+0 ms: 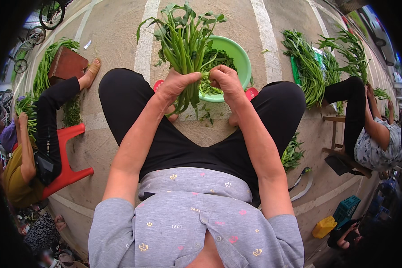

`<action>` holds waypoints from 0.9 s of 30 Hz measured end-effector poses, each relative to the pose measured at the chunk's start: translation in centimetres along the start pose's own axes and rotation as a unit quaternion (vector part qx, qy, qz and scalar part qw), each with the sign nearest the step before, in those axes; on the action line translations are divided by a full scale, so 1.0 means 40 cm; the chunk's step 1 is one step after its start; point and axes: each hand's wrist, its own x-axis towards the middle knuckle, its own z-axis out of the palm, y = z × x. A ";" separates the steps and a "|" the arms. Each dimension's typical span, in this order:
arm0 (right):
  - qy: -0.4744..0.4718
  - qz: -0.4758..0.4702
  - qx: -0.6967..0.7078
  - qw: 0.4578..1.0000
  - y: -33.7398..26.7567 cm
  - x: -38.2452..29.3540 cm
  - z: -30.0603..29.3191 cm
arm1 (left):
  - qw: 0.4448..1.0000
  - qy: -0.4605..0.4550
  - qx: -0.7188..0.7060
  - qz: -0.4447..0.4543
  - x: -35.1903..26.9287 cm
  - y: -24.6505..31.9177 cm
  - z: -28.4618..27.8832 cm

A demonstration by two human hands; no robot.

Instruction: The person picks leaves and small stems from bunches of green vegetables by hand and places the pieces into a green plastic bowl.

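Observation:
A thick bunch of long-stemmed leafy greens (184, 48), which looks like water spinach, is clasped in my left hand (174, 83). Its leaves point away from me and its stem ends hang below the hand. Close beside it, my right hand (228, 82) pinches a thin green stem (206, 73) near my left thumb. Beyond and partly beneath both hands stands a light green plastic basin (243, 55) on the ground. Short cut or broken greens (219, 58) lie in it. The bunch and my hands cover part of its left and near sides.
Leaf scraps (206, 115) litter the pavement between my feet. To the right lie long greens (303, 70), near a person on a wooden stool (335, 119). On the left, another person sits on a red plastic stool (65, 157), near a reddish-brown box (67, 63) and more greens.

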 end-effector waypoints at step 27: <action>-0.098 -0.091 -0.197 0.971 -0.054 -0.005 -0.024 | 1.000 -0.028 0.003 -0.006 -0.008 0.000 -0.006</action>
